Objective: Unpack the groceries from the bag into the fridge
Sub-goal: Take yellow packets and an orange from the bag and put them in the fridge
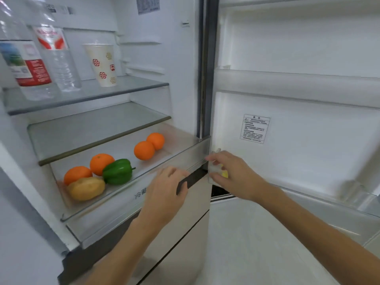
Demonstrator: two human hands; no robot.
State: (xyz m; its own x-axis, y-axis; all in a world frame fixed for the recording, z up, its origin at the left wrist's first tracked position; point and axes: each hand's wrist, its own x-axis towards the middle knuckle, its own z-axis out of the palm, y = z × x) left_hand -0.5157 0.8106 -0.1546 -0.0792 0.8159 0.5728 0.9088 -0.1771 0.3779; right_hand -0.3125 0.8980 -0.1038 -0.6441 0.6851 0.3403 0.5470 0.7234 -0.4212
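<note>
Left hand [164, 188] curls fingers into the drawer handle [195, 177]; right hand [232, 173], at its three o'clock, pinches a small clear packet [213, 170], not yet stowed. Oranges [144, 150], pepper [117, 171] and potato [86, 188] already lie in the crisper [156, 161] at nine o'clock. Bag unseen; remainder unknown.

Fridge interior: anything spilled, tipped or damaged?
Nothing stands out. Two bottles and the paper cup stand upright on the upper shelf; four oranges, green pepper and potato lie in the open drawer, no spill. The right hand pinches a small clear item, too blurred to identify.
</note>
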